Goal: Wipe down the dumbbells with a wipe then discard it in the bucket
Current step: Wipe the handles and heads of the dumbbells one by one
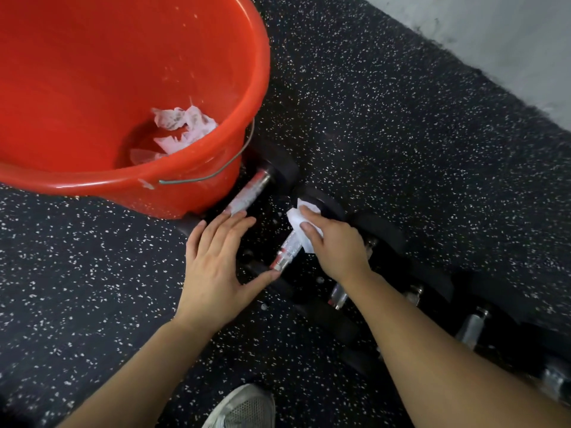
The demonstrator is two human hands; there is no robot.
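Right hand pressing a white wipe, thin, creased and soft, onto the dumbbell beneath it, fingers curled over the sheet where the chrome grip meets the black head. Left hand flat and spread just beside it, palm down, fingers apart, thumb tip touching the near end of that same knurled grip, gripping nothing. Beyond the left fingertips, a second dumbbell, its shiny ridged bar running up under a red bucket: smooth moulded plastic, round, wide rolled rim, thin wire handle hanging down its side. Inside, at the bottom, crumpled used wipes, white and rumpled. Behind the right forearm, more dumbbells in a row, matte black rounded heads, short metal bars. Beneath everything, a rubber floor, black with white flecks, grainy. Far beyond the right hand, a pale grey wall, smooth. Between the forearms, close in, the toe of a grey mesh shoe. Markings on the grips too blurred to read.
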